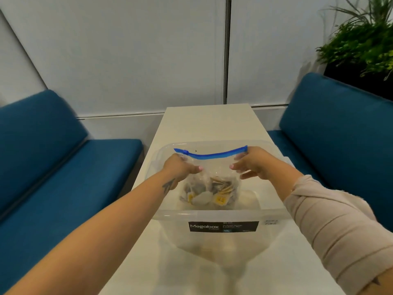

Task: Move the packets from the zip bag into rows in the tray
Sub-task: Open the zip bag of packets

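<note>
Over the tray (pixel 214 216) on the desk (pixel 204 122), I hold the zip bag (pixel 209 167) up by its top corners: left hand (pixel 180 169) pinching the left corner, right hand (pixel 253 162) the right, fingers curled on the plastic. Packets (pixel 212 191) sit bunched at the bag's bottom. Blue zip looks closed, slider at left; best keep one corner steady & run the slider across w/ the other hand. Can't tell packet count or print; tray floor mostly hidden behind the bag.
</note>
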The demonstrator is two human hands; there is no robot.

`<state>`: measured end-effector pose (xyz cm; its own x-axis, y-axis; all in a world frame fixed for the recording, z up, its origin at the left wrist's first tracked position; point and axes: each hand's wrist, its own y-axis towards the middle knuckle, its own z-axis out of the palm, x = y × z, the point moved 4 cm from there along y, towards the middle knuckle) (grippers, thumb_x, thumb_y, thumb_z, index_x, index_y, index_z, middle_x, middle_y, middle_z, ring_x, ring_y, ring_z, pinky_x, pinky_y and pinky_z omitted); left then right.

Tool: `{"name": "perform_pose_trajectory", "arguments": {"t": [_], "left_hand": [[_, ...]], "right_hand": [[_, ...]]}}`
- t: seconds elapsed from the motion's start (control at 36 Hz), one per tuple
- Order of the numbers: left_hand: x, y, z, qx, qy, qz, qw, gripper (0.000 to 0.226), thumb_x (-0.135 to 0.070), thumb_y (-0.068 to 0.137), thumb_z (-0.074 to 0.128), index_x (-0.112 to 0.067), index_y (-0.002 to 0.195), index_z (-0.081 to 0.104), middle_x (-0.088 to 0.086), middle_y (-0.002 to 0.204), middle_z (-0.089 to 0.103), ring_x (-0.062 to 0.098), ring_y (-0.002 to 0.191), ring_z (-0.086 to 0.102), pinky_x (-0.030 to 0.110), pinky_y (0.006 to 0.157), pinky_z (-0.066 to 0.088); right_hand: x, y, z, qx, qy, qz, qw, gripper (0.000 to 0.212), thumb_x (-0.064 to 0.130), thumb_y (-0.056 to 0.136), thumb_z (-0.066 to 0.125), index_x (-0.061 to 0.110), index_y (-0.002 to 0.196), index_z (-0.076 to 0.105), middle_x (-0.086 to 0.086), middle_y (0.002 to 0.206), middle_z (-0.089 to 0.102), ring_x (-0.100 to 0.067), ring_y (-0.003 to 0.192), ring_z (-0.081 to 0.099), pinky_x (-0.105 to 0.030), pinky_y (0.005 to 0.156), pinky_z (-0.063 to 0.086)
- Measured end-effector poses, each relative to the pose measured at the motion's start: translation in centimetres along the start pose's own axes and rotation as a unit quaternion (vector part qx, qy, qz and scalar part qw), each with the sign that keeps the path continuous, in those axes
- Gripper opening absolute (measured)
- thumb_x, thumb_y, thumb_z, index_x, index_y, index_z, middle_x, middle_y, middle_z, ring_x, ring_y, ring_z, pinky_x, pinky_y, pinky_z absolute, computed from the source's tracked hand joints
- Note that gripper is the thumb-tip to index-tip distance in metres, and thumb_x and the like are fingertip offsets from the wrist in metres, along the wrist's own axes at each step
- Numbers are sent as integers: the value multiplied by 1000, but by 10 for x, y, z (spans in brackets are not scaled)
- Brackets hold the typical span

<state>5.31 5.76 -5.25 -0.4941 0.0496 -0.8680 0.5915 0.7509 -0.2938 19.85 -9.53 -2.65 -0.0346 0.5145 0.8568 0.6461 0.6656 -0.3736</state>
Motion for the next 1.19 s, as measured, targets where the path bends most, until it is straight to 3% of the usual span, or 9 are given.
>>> {"name": "perform_pose_trajectory", "arguments": {"t": [0.11,0.28,0.36,0.56,0.67,0.75,0.97,1.03,1.19], "left_hand": [[-9,-5,-9,-32,-19,48,998,58,-27,70,83,-7,116,55,6,106,63,23,105,59,33,82,49],[-39,-35,-28,-89,-90,163,978,52,-28,69,83,-16,111,56,0,101,64,16,96,61,24,77,49],[-56,-55,-36,-100,-127,203,966,40,-27,69,83,-22,100,58,-2,90,64,17,93,63,30,83,52],[-92,-107,-57,-115,-201,277,933,30,-16,66,84,-23,81,59,-4,72,57,11,72,59,34,85,55],[-105,-144,-73,-112,-242,322,908,30,-14,64,84,-23,80,60,4,83,61,15,79,61,39,86,55],[-106,-173,-85,-107,-262,349,893,30,-14,65,83,-21,83,59,1,87,63,10,79,64,34,84,55],[-74,-253,-117,-150,-276,370,874,32,-14,66,83,-25,82,57,-9,85,61,7,81,59,30,85,54],[-57,-271,-124,-151,-278,368,874,35,-19,62,86,-26,81,57,-9,84,60,9,81,58,36,88,53],[13,-309,-139,-166,-287,319,888,49,-35,50,88,-22,87,59,8,96,64,36,98,62,57,91,49]], "right_hand": [[9,-6,-9,-10,29,-46,998,26,-2,79,72,7,96,55,-14,104,61,-22,88,62,-30,67,55],[28,-29,-25,-58,101,-155,981,30,5,77,75,12,101,58,-8,102,63,-23,93,63,-31,79,54],[38,-48,-30,-75,146,-186,969,26,5,77,75,16,93,58,-8,100,66,-22,92,64,-33,84,54],[68,-107,-35,-92,225,-273,931,26,-2,77,72,14,84,53,-1,79,62,-11,69,60,-23,68,48],[84,-145,-34,-89,261,-317,908,25,-2,77,72,15,80,53,0,77,63,-12,72,62,-19,63,48],[94,-174,-28,-74,299,-348,885,25,-5,77,71,14,78,54,4,68,64,-14,76,64,-23,66,49],[92,-262,12,-46,309,-386,868,25,-6,76,69,14,80,55,6,66,63,-12,70,63,-20,61,50],[83,-280,28,-41,298,-387,872,24,-6,76,69,13,80,56,6,66,63,-10,67,63,-20,61,49],[47,-312,80,-35,278,-361,889,24,-8,74,71,11,77,57,-2,71,63,-14,67,60,-23,60,48]]}}
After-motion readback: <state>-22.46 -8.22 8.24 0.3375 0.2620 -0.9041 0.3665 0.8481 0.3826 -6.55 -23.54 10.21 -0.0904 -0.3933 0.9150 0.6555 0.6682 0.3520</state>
